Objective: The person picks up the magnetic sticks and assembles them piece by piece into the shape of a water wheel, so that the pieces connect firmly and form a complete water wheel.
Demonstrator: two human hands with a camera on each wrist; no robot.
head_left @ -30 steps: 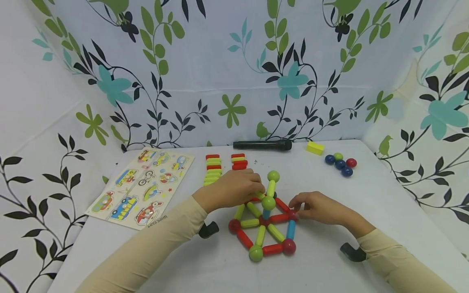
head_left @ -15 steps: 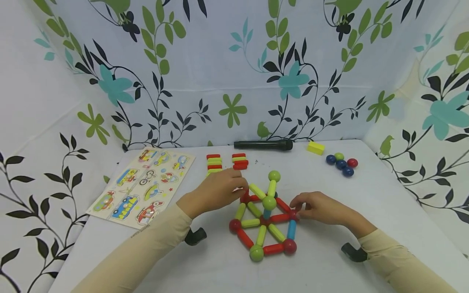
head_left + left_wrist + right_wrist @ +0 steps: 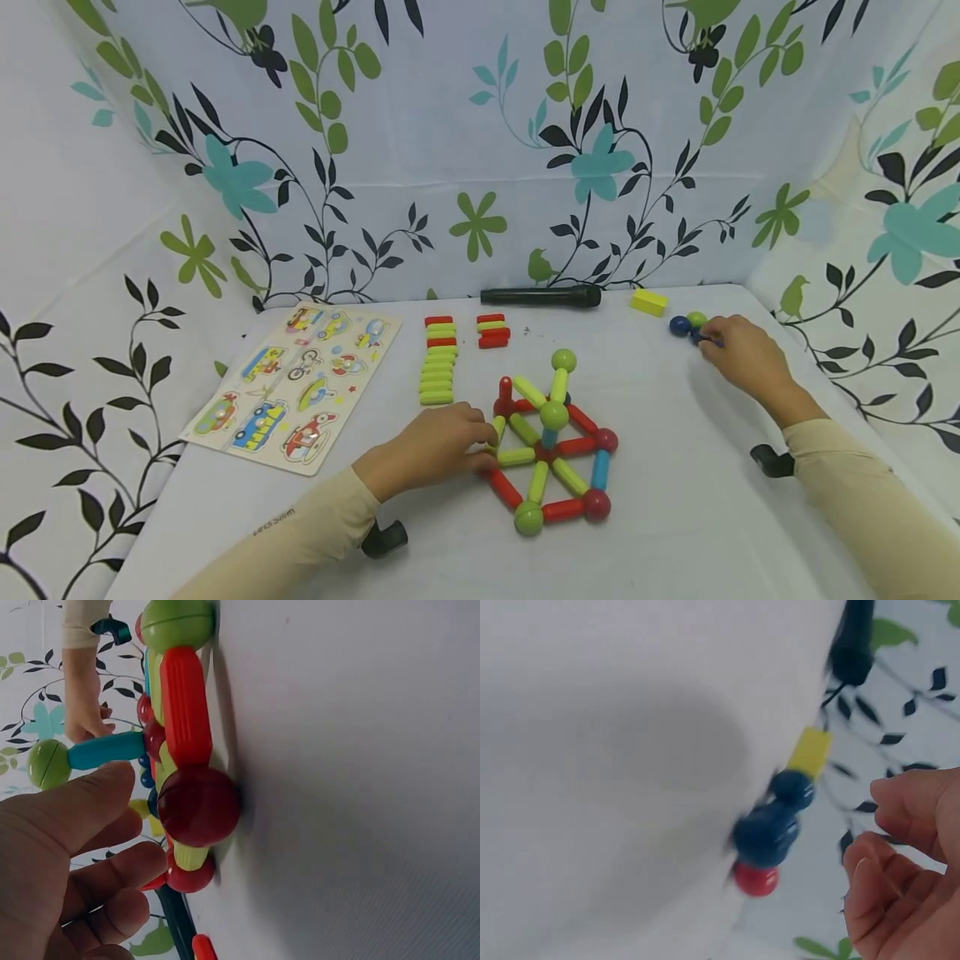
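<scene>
- My right hand (image 3: 738,354) lies at the far right of the tabletop (image 3: 675,533), well apart from the rod-and-ball frame (image 3: 547,454), which I take as the landmark for every place named here.
- The cluster of loose balls (image 3: 686,323) sits beyond and to the right of the frame; my right fingers (image 3: 889,859) are at its right edge, so the balls lie to the left of the fingertips.
- In the right wrist view a blue ball (image 3: 766,834), a second blue ball (image 3: 793,789) and a red ball (image 3: 755,879) lie in a short row just beside the fingers, with a gap showing between them; whether any fingertip touches a ball I cannot tell.
- The right fingers are loosely curled and narrow, and appear to hold nothing.
- My left hand (image 3: 431,446) rests at the left side of the frame, its fingertips at the dark red corner ball (image 3: 199,806); the fingers lie relaxed and fairly straight, gripping nothing.
- The right hand is by far the nearer to the loose balls; the left is the nearer to the frame.
- The yellow block (image 3: 648,302) lies just left of the cluster, farther from the frame than the balls.
</scene>
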